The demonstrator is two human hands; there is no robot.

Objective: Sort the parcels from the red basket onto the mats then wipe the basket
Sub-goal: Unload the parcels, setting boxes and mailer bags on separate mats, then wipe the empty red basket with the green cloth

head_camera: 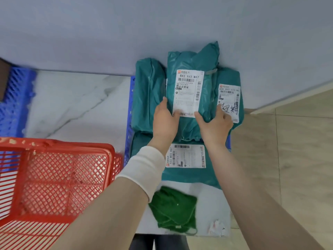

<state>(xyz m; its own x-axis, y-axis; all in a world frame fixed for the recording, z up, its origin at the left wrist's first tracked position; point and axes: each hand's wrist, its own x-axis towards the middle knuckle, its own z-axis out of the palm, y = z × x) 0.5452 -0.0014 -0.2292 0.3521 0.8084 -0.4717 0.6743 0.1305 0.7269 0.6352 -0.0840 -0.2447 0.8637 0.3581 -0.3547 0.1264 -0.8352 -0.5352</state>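
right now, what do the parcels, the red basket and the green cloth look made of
Parcels: probably thin plastic film, teal, faintly shiny, wrinkled and creased. Red basket: rigid moulded plastic, going by its open lattice walls. Green cloth: soft fabric, perhaps microfibre; matt, fuzzy, crumpled.

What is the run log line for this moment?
stage: placing parcel; left hand: on top parcel; right hand: same parcel; red basket: no parcel visible; green cloth: untouched

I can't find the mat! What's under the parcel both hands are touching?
More teal parcels: a left parcel, a right parcel and a near parcel stick out. The blue mat shows only its edge; its middle is covered.
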